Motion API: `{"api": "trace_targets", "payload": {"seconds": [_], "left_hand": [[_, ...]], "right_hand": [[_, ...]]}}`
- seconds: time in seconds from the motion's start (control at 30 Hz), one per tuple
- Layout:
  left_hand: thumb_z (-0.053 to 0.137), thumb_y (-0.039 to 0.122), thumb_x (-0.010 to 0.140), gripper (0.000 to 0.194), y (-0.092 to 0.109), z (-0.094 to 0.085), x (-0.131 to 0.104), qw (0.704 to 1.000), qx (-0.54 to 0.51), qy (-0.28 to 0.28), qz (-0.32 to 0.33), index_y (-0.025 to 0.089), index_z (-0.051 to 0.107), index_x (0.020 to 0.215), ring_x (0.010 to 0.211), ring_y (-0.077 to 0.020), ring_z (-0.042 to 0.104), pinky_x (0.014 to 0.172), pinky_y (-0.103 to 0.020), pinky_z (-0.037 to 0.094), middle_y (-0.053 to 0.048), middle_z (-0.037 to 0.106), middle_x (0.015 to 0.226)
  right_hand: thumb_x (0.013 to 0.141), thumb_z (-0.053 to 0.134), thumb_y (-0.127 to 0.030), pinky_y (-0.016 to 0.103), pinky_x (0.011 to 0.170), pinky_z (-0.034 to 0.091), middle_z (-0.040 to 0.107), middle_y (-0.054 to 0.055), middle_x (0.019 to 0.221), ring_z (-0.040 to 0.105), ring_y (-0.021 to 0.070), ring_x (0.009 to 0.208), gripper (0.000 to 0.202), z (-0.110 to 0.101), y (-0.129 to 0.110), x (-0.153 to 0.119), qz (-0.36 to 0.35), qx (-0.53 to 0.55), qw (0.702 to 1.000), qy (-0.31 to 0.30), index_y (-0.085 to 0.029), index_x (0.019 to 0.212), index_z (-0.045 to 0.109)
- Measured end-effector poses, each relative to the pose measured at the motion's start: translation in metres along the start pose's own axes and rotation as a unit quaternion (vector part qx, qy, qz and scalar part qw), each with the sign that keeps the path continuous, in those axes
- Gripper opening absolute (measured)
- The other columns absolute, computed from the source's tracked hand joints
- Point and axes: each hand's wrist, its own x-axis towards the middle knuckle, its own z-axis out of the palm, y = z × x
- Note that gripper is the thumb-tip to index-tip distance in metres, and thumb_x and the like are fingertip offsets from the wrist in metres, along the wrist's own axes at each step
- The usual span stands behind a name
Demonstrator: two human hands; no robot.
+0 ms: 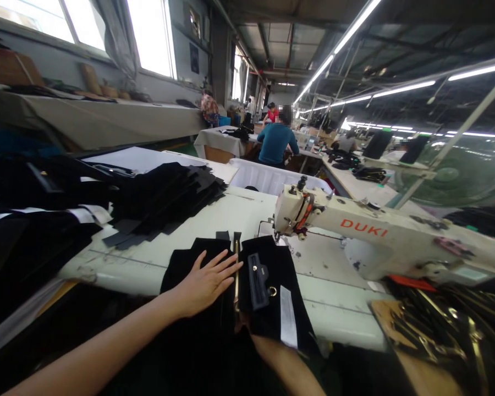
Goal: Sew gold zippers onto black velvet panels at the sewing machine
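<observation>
Left hand (204,283) flat — fingers (223,265) spread (right hand (268,349) mostly hidden).

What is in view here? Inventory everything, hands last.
Sewing machine: one, cream, right
Worktable: one, pale, centre
Workpiece: one, black, under left hand
Zipper: one, gold, workpiece's middle
Stacked pieces: uncounted, black, table's left
Gold-trimmed strips: uncounted, black, lower right
Bin: one, white, behind table
Fan: one, greenish, far right
Co-workers: several, nearest in teal, background
Windows: several, white, left
Ceiling lights: several, white, overhead
Left hand: one, bare, on workpiece
Right hand: one, bare, mostly hidden, workpiece's lower edge

Beyond the black panel (245,275), the tabletop (245,212) leaves a lane between fabric stack (165,195) and sewing machine (390,234).
</observation>
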Motion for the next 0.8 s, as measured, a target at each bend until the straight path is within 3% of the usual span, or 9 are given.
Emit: {"api": "trace_targets", "payload": {"seconds": [0.07,0.1,0.2,0.27,0.33,0.47,0.63,0.73,0.8], "left_hand": [[0.031,0.035,0.107,0.046,0.001,0.002,0.003,1.0,0.012,0.009,0.006,0.039,0.028,0.153,0.15,-0.028,0.013,0.114,-0.068,0.002,0.002,0.023,0.161],[0.032,0.035,0.106,0.047,0.001,0.003,0.005,1.0,0.015,0.01,0.012,0.039,0.028,0.152,0.15,-0.0279,0.013,0.114,-0.068,0.002,0.003,0.024,0.161],[0.035,0.038,0.106,0.048,0.002,0.008,0.007,0.999,0.024,0.014,0.031,0.041,0.027,0.152,0.15,-0.0273,0.013,0.114,-0.068,0.004,0.004,0.025,0.161],[0.035,0.041,0.106,0.049,0.004,0.012,0.008,0.999,0.034,0.027,0.032,0.038,0.026,0.153,0.15,-0.0284,0.011,0.113,-0.069,0.002,0.002,0.023,0.161],[0.034,0.042,0.106,0.049,0.005,0.015,0.008,0.998,0.046,0.038,0.032,0.035,0.027,0.154,0.15,-0.0297,0.01,0.113,-0.07,0.001,0.001,0.021,0.162],[0.034,0.045,0.105,0.05,0.006,0.019,0.008,0.996,0.065,0.05,0.042,0.036,0.026,0.154,0.15,-0.0307,0.012,0.112,-0.071,0.003,0.001,0.021,0.162],[0.034,0.046,0.105,0.051,0.005,0.021,0.007,0.995,0.073,0.056,0.046,0.035,0.025,0.154,0.15,-0.0306,0.012,0.113,-0.069,0.003,0.001,0.02,0.162],[0.033,0.047,0.105,0.051,0.005,0.02,0.007,0.995,0.07,0.054,0.044,0.035,0.024,0.155,0.15,-0.0306,0.011,0.113,-0.069,0.001,0.001,0.019,0.162],[0.033,0.049,0.105,0.052,0.005,0.017,0.007,0.996,0.065,0.046,0.044,0.036,0.023,0.155,0.15,-0.0312,0.011,0.113,-0.069,0.001,0.0,0.019,0.163]], "right_hand": [[0.09,0.063,-0.054,0.036,0.092,0.047,0.072,0.003,0.092,0.064,0.0223,0.093,0.038,-0.005,0.007,-0.023,0.034,-0.036,0.999,-0.023,-0.023,0.069,0.071],[0.089,0.061,-0.059,0.034,0.086,0.049,0.072,0.003,0.083,0.064,0.0214,0.083,0.042,-0.006,0.011,-0.034,0.056,-0.042,0.997,-0.037,-0.024,0.068,0.072],[0.089,0.054,-0.068,0.029,0.064,0.048,0.071,0.002,0.072,0.06,0.0176,0.062,0.05,-0.004,0.025,-0.056,0.119,-0.003,0.992,-0.047,-0.021,0.091,0.073],[0.084,0.058,-0.071,0.027,0.06,0.047,0.073,0.005,0.079,0.063,0.0185,0.067,0.057,0.001,0.035,-0.062,0.14,0.05,0.989,-0.023,-0.018,0.1,0.071],[0.076,0.067,-0.072,0.029,0.065,0.05,0.074,0.008,0.09,0.068,0.0224,0.08,0.061,0.007,0.042,-0.063,0.144,0.091,0.985,0.011,-0.018,0.104,0.071],[0.062,0.083,-0.067,0.038,0.092,0.051,0.073,0.01,0.107,0.066,0.029,0.105,0.067,0.012,0.048,-0.064,0.14,0.147,0.977,0.064,-0.018,0.107,0.072],[0.069,0.073,-0.073,0.04,0.094,0.052,0.067,0.013,0.123,0.065,0.0303,0.111,0.073,0.012,0.044,-0.062,0.199,0.22,0.95,0.097,-0.016,0.116,0.07],[0.067,0.073,-0.075,0.041,0.099,0.05,0.069,0.014,0.12,0.067,0.0308,0.105,0.08,0.011,0.039,-0.061,0.239,0.191,0.947,0.101,-0.012,0.116,0.071],[0.066,0.071,-0.078,0.043,0.105,0.045,0.068,0.016,0.121,0.064,0.0327,0.112,0.083,0.008,0.036,-0.061,0.257,0.147,0.95,0.104,-0.01,0.113,0.072]]}}
